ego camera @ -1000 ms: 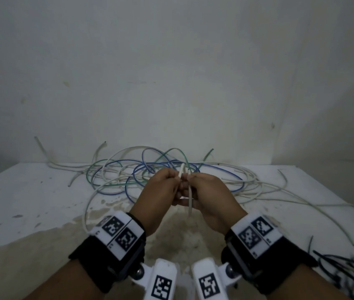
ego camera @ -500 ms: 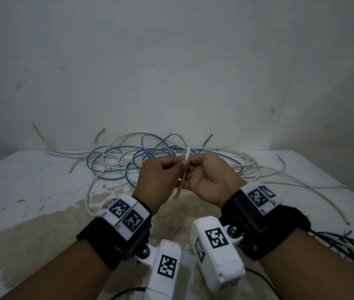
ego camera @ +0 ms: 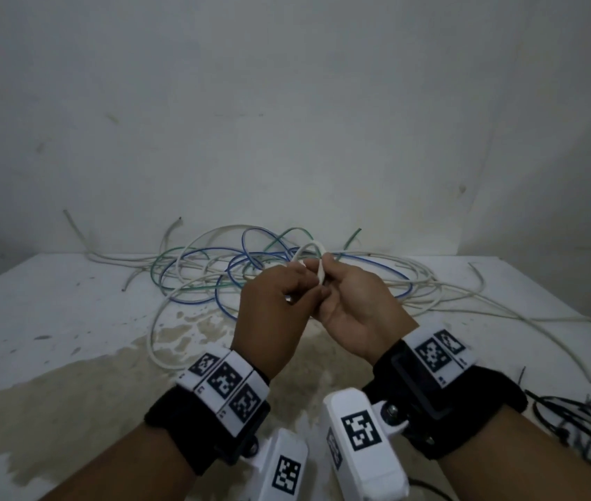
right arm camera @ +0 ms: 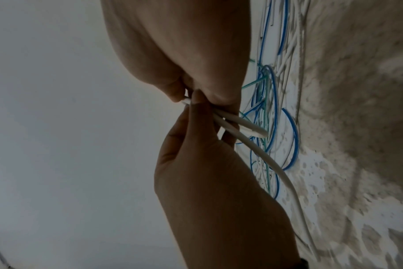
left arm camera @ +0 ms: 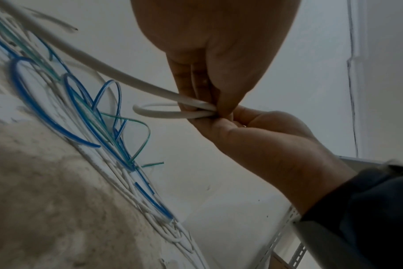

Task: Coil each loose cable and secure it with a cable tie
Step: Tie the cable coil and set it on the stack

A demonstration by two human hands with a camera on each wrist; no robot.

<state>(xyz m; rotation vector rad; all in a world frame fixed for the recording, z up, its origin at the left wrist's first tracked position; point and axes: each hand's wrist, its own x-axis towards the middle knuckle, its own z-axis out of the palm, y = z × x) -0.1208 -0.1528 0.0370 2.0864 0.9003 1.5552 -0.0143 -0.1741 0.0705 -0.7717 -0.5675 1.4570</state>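
**White cable looped between both hands above the bench**

A white cable (ego camera: 319,263) is held up over the stained white bench (ego camera: 51,320), bent into a small loop. It is pinched by the fingers (left arm camera: 184,78) of the left hand (ego camera: 272,320) and, right against them, by the thumb and fingers of the right hand (ego camera: 355,309); both hands are closed on it. Behind them a tangle of loose cables (ego camera: 214,269), white, blue and green, is spread across the bench. A heap of black cable ties (ego camera: 583,424) lies at the near right edge. Square black-and-white coded markers are borne by the wrist straps (ego camera: 225,381); small characters beside them cannot be read.
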